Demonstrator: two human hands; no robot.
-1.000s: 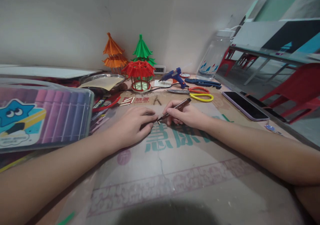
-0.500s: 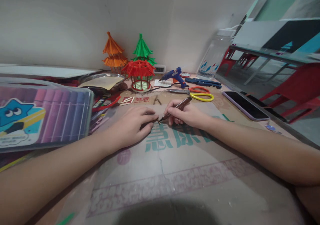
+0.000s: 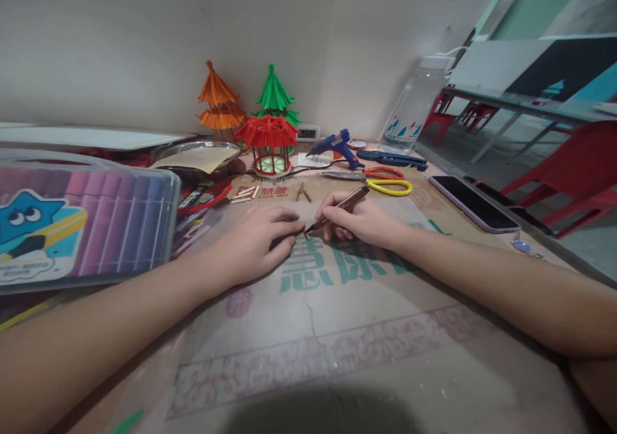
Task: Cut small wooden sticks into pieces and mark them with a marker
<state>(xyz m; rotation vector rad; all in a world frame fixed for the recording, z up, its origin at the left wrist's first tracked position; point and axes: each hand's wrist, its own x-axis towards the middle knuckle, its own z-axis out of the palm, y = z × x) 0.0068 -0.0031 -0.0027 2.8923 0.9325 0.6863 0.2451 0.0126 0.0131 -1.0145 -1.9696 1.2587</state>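
My right hand (image 3: 354, 217) is closed around a dark brown marker pen (image 3: 344, 206), held slanted with its tip down to the left. The tip meets a short brown stick (image 3: 305, 234) lying at the fingertips of my left hand (image 3: 267, 238). My left thumb and forefinger close on that stick, though most of it is hidden. Beyond the hands lie a few brown sticks (image 3: 304, 193) and, to their left, several pale ones (image 3: 245, 194). Under both hands is a translucent sheet (image 3: 270, 337) over a printed surface with green characters.
A marker case (image 3: 120, 228) stands at the left. Red, orange (image 3: 219, 93) and green model pavilions, a blue glue gun (image 3: 337, 143), yellow-and-red-handled scissors (image 3: 390, 184), blue pliers (image 3: 393, 159) and a water bottle (image 3: 409, 109) line the back. A phone (image 3: 472, 204) lies right.
The pen tip has shifted very slightly at the stick's end. Both hands and everything else stay in practically the same place.
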